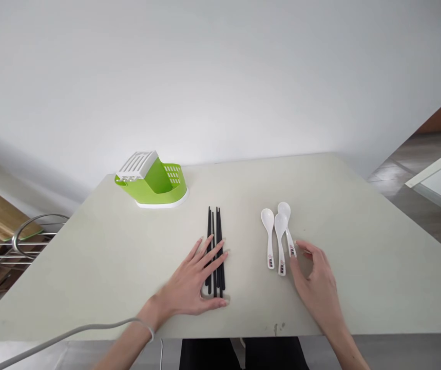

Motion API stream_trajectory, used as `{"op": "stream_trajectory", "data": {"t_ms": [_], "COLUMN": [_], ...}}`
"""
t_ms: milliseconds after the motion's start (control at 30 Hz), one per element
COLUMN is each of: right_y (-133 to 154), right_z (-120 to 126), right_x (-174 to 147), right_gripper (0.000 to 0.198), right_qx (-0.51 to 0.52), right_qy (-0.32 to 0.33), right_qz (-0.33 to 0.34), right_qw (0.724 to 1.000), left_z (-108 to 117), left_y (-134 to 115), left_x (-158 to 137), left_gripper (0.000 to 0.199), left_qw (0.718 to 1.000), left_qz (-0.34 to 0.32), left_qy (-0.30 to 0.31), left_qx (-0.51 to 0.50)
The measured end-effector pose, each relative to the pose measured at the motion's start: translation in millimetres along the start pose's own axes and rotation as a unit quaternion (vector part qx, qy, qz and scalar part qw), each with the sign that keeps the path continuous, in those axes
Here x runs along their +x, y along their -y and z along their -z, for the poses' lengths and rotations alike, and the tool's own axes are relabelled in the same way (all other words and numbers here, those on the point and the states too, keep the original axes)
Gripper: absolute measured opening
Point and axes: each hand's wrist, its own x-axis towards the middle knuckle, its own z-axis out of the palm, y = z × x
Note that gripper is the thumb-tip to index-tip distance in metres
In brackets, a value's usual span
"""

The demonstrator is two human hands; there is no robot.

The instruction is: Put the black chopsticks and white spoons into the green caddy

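Chopsticks (223,280), black, slim and tapered, lie in a loose bundle on the pale grey-green tabletop (89,262), narrow ends pointing away from the person. The left hand (189,281) is laid across them, fingers spread apart, thumb near the thicker ends; it is not closed around the bundle. To the right lie three glossy white spoons (281,224) with printed marks on the handles, bowls facing up; the middle bowl partly covers the rightmost spoon. The right hand (318,281) is at that spoon's handle end, thumb and forefinger parted; whether the fingertips touch it cannot be told from this angle. A lime-green plastic holder (153,191) with a white slotted top and white base stands upright near the far left edge.
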Motion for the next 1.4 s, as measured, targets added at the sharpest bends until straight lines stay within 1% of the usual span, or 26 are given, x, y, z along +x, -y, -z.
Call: {"op": "stream_trajectory", "data": {"t_ms": [100, 167, 200, 233, 300, 333, 367, 433, 500, 533, 600, 667, 700, 733, 767, 800, 833, 867, 900, 967, 1033, 1133, 1267, 1400], "right_y": [0.0, 0.4, 0.8, 1.1, 1.8, 1.9, 1.9, 1.6, 1.2, 1.1, 1.4, 2.2, 2.6, 2.9, 3.1, 3.0, 2.7, 2.2, 1.7, 0.6, 0.1, 0.1, -0.4, -2.1], "right_z": [-0.2, -0.1, 0.0, 0.1, 0.3, 0.4, 0.3, 0.1, -0.4, -0.6, -1.1, -1.3, -1.3, -1.2, -1.1, -1.0, -1.0, -0.9, -0.8, -0.7, -0.3, 0.2, -0.3, -1.4], "right_x": [-0.1, 0.0, 0.0, 0.0, 0.0, -0.1, -0.2, -0.3, -0.4, -0.5, -0.7, -0.9, -1.0, -1.0, -1.0, -0.8, -0.6, -0.3, 0.0, 0.4, 0.5, 0.1, 0.1, 0.7], "right_gripper": [0.041, 0.042, 0.042, 0.042, 0.041, 0.041, 0.041, 0.042, 0.042, 0.041, 0.041, 0.041, 0.041, 0.041, 0.041, 0.042, 0.042, 0.041, 0.041, 0.040, 0.039, 0.039, 0.039, 0.040], "right_qx": [0.004, 0.008, 0.011, 0.012, 0.015, 0.016, 0.017, 0.018, 0.019, 0.020, 0.022, 0.023, 0.022, 0.021, 0.019, 0.018, 0.016, 0.013, 0.011, 0.008, 0.008, 0.005, 0.002, -0.001], "right_qy": [0.001, 0.001, 0.002, 0.004, 0.007, 0.008, 0.009, 0.010, 0.010, 0.009, 0.006, 0.003, 0.003, 0.003, 0.002, 0.001, 0.001, 0.001, 0.003, 0.008, 0.011, 0.012, 0.011, 0.011], "right_qz": [-0.002, -0.005, -0.006, -0.005, -0.001, 0.002, 0.002, -0.001, -0.005, -0.004, -0.003, -0.006, -0.009, -0.012, -0.013, -0.012, -0.010, -0.006, -0.002, 0.005, 0.007, 0.002, 0.008, 0.015], "right_qw": [1.000, 1.000, 1.000, 1.000, 1.000, 1.000, 1.000, 1.000, 1.000, 1.000, 1.000, 1.000, 1.000, 1.000, 1.000, 1.000, 1.000, 1.000, 1.000, 1.000, 1.000, 1.000, 1.000, 1.000], "left_z": [0.9, 7.5, 13.4, 21.1, 42.5, 55.8, 70.2, 100.2, 126.4, 136.1, 144.8, 136.8, 126.5, 112.7, 96.4, 78.8, 61.2, 44.8, 30.9, 12.0, 4.7, 6.4, 11.1, 8.7], "left_y": [0.2, 6.2, 11.8, 19.4, 40.5, 53.6, 68.0, 98.4, 126.1, 136.9, 148.4, 142.9, 133.8, 121.0, 105.5, 88.3, 70.7, 53.9, 38.8, 16.4, 5.2, 1.6, 1.7, 1.4], "left_x": [-2.2, -3.3, -3.2, -2.7, -0.4, 0.9, 1.9, 2.4, 0.3, -1.6, -5.6, -8.4, -9.0, -8.8, -7.7, -5.9, -3.2, 0.2, 4.0, 11.5, 16.1, 14.1, -0.4, -11.6], "left_gripper": [0.107, 0.109, 0.107, 0.102, 0.085, 0.076, 0.072, 0.071, 0.069, 0.069, 0.067, 0.065, 0.063, 0.062, 0.060, 0.060, 0.061, 0.064, 0.065, 0.069, 0.071, 0.071, 0.071, 0.073], "left_qw": [1.000, 1.000, 1.000, 0.999, 0.991, 0.982, 0.968, 0.934, 0.906, 0.899, 0.890, 0.890, 0.896, 0.909, 0.930, 0.954, 0.974, 0.987, 0.993, 0.998, 0.999, 0.999, 0.996, 0.992], "left_qz": [-0.005, -0.003, 0.004, 0.017, 0.058, 0.091, 0.125, 0.184, 0.230, 0.242, 0.256, 0.244, 0.226, 0.199, 0.164, 0.124, 0.089, 0.063, 0.053, 0.044, 0.034, 0.033, 0.062, 0.082], "left_qy": [0.008, 0.005, -0.008, -0.031, -0.106, -0.151, -0.197, -0.278, -0.320, -0.330, -0.338, -0.339, -0.332, -0.314, -0.277, -0.227, -0.168, -0.108, -0.072, -0.029, -0.005, 0.011, 0.009, -0.005], "left_qx": [0.003, 0.004, 0.008, 0.017, 0.049, 0.071, 0.093, 0.132, 0.154, 0.157, 0.166, 0.183, 0.189, 0.190, 0.175, 0.152, 0.125, 0.097, 0.074, 0.040, 0.022, 0.028, 0.070, 0.099]}}
